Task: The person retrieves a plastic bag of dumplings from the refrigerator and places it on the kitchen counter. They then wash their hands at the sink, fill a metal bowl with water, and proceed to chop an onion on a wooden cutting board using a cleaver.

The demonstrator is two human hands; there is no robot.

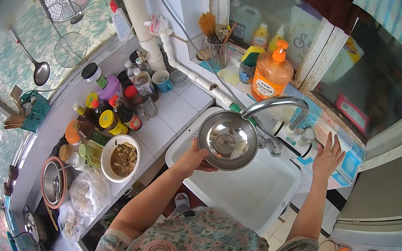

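My left hand (191,160) grips the near left rim of a shiny stainless steel bowl (208,133). The bowl is tilted with its inside facing up, and it hangs over the white sink (247,198). A few small bits that I cannot make out lie in it. Just beyond its far edge, the curved chrome faucet (281,102) arches over the right side. My right hand (328,159) holds nothing; its fingers are spread beside the faucet's lever (308,136). Whether the thumb touches the lever I cannot tell.
An orange pump bottle (274,74) stands on the sill behind the faucet. Left of the sink, the tiled counter (176,116) carries several sauce bottles (124,113), a white bowl of food (108,155) and plastic bags (91,189). Ladles (41,73) and strainers hang on the left wall.
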